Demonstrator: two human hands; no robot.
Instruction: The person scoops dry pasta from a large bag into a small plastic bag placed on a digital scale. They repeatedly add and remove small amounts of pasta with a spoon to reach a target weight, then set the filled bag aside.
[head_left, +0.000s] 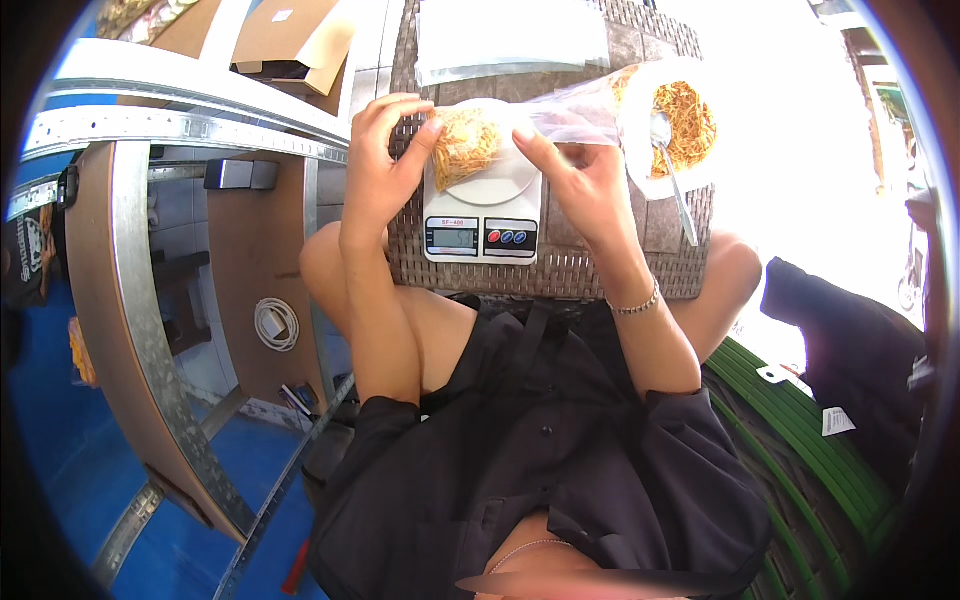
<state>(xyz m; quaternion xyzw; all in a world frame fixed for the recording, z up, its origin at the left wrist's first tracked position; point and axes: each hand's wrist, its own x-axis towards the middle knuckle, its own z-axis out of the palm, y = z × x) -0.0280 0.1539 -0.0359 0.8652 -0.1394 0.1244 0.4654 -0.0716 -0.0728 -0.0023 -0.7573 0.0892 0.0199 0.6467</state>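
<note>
A clear plastic bag of orange-yellow crispy shreds (469, 146) lies on the round plate of a white digital kitchen scale (480, 191). My left hand (386, 161) pinches the bag's left edge between thumb and fingers. Over the right side of the scale is my right hand (589, 180), thumb pointing left, its other fingers partly hidden. Behind that hand, clear plastic film (577, 112) stretches towards more shreds; whether the fingers grip it is unclear. On the right, a white bowl (637, 161) holds loose shreds (694, 135) and a metal spoon (675, 180).
The scale and bowl rest on a brown woven table (577, 262). Flat clear plastic bags (514, 37) lie at its far side. To my left stands a metal-framed shelf (150, 300) with a coiled white cable (276, 325). A cardboard box (292, 45) sits beyond; dark cloth (840, 352) lies right.
</note>
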